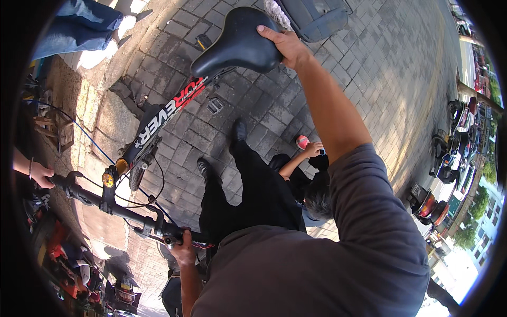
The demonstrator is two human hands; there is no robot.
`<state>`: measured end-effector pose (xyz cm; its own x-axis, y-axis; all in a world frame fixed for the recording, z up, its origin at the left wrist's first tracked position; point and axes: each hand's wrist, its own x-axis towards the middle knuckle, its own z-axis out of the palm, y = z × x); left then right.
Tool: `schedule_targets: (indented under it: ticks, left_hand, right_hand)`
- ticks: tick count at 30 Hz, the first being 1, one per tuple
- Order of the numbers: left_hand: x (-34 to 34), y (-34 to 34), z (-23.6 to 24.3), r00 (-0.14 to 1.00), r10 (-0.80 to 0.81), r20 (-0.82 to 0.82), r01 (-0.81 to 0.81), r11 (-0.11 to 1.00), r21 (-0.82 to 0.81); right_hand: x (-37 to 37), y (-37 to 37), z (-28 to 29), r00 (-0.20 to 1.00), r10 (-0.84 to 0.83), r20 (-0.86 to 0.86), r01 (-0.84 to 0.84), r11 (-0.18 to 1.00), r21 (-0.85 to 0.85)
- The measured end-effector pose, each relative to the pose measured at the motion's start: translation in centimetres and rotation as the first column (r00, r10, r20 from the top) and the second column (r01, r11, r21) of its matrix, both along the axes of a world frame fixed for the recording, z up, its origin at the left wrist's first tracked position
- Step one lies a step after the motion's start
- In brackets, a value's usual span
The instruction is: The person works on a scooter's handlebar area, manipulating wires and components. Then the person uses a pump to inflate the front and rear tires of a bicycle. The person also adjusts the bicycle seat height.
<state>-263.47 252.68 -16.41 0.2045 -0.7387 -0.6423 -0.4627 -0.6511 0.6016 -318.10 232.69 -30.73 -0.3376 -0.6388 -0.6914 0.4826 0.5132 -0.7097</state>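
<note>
The right hand [285, 46] gripped the far black bicycle saddle [237, 39]; the left hand [184, 248] was wrapped around the near handlebar [127, 211].

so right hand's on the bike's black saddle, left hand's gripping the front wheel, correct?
Not quite. The right hand is on the black saddle, but the left hand grips the handlebar, not the front wheel. The head view shows this.

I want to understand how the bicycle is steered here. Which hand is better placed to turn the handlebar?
The left hand: it already grips the handlebar near its end. The right hand rests on the black saddle, away from the bar.
</note>
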Motion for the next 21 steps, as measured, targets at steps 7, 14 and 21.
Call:
schedule_targets:
  ticks: [7,14,21]
  left_hand:
    - [-2.2,-1.4,0.6,0.992,0.126,0.001,-0.126,0.991,-0.049]
    - [0.7,-2.0,0.0,0.991,0.137,0.003,-0.136,0.990,-0.045]
    - [0.3,-1.6,0.7,0.984,0.170,0.057,-0.169,0.985,-0.020]
  right_hand:
    - [2.7,1.8,-1.0,0.999,0.020,0.045,-0.024,0.994,0.108]
    - [7.1,6.4,-0.5,0.986,-0.085,0.145,0.073,0.993,0.091]
    - [7.4,7.9,-1.1,0.986,-0.147,0.083,0.139,0.985,0.102]
